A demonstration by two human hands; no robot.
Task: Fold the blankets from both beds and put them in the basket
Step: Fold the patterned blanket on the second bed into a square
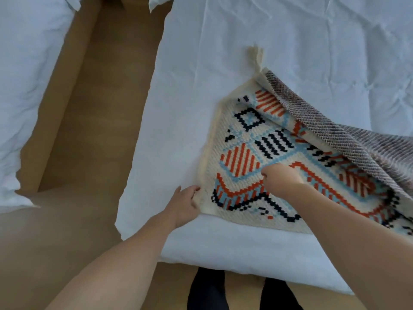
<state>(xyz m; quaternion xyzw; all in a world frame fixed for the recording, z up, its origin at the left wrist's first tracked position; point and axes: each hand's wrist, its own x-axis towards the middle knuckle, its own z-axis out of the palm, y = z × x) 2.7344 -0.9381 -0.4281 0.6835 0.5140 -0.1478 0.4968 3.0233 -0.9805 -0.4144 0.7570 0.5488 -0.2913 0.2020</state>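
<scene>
Cream knitted blanket (257,153), patterned in orange, pale blue and black, lies on the white bed (245,30) at centre right of the frame. Turned back along its upper right side, showing a grey-brown striped underside. Cream tassel (256,57) at the far corner, flat on the sheet. Left hand (185,204) at the blanket's lower-left corner, grip closed on the cream border. Right hand (281,177) just to the right of it, on the patterned face near the middle, grip curled tight and pinching the knit. Second white bed (26,63) at upper left, well apart, with wooden floor (100,130) between. Dark-clad legs (207,289) at the bottom edge, beside the near side of the bed.
</scene>
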